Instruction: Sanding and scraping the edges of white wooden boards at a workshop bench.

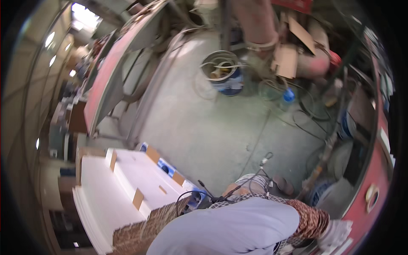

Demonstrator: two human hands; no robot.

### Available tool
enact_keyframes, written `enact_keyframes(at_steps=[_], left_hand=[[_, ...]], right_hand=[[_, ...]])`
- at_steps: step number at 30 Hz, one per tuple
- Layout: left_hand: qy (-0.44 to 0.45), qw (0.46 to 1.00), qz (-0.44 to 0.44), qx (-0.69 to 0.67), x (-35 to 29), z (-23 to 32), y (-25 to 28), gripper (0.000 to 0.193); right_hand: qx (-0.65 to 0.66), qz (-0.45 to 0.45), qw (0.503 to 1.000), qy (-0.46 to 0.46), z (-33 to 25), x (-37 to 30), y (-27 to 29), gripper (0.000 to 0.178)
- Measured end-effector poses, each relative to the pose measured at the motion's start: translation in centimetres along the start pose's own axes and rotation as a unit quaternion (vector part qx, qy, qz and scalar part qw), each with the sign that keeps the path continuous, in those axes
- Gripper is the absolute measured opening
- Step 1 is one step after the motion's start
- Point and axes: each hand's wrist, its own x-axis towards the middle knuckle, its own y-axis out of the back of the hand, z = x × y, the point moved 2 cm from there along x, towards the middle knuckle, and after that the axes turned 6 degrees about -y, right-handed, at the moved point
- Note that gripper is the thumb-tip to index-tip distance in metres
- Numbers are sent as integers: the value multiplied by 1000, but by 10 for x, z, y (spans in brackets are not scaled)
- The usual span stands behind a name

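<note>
My right hand (335, 235), in a pale glove below a brown patterned sleeve, is at the lower right beside the edge of a red work table (361, 212). Blur hides how its fingers lie and whether they hold anything. A brown patterned sleeve (146, 227) covers my left arm, which reaches over the near end of a stack of white panels (100, 178). My left hand does not show. Small cardboard pieces (138, 198) stick up along the panels, and blue-and-white pieces (165, 167) line their far side. Black cables (231, 191) hang across my front.
A bucket (231, 83) with coiled hose stands on the grey floor ahead. To its right are a blue-topped bottle (288, 95), loose cables (308, 117) and cardboard sheets (287, 61). A tape roll (372, 198) lies on the red table. Another red-edged table (108, 76) stands far left.
</note>
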Motion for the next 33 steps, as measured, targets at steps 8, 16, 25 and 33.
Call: enact_keyframes(at_steps=[8, 16, 25, 33], left_hand=[[-19, 993, 119, -18, -36, -27, 11, 32], [-36, 983, 181, -2, -33, -27, -7, 31], [43, 986, -150, 54, -5, -4, 12, 33], [59, 997, -57, 13, -45, -39, 36, 52]], right_hand=[[223, -138, 946, 190, -191, -3, -55, 15], [254, -331, 895, 160, -169, -15, -129, 37], [290, -386, 874, -56, -98, -36, -164, 42], [166, -302, 938, 22, -132, -52, -133, 33]])
